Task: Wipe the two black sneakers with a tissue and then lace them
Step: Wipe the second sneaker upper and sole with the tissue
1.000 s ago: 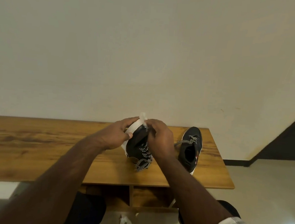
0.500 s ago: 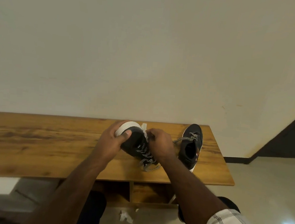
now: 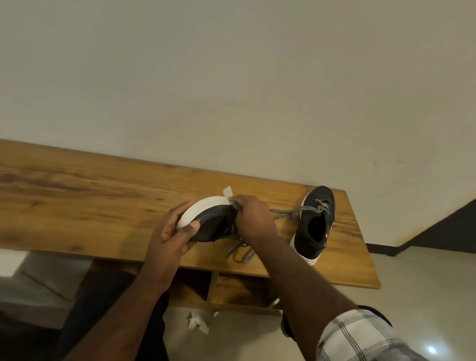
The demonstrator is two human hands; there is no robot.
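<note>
My left hand (image 3: 173,232) grips a black sneaker with a white sole (image 3: 213,221), tipped on its side just above the wooden table (image 3: 57,193). My right hand (image 3: 252,219) pinches a white tissue (image 3: 227,192) against the shoe's upper edge by the sole. Speckled laces (image 3: 239,252) hang loose from this shoe onto the table. The second black sneaker (image 3: 315,224) stands upright at the table's right end, its lace (image 3: 294,211) trailing left toward my right hand.
A plain wall rises behind the table. Open shelf compartments (image 3: 236,289) sit under the tabletop. A crumpled tissue (image 3: 197,322) lies on the tiled floor between my knees. The table's right edge ends near a dark doorway (image 3: 457,228).
The held sneaker has turned further onto its side, its white sole swinging up and left. My right hand with the tissue has slid along the shoe's edge. The other sneaker has stayed put.
</note>
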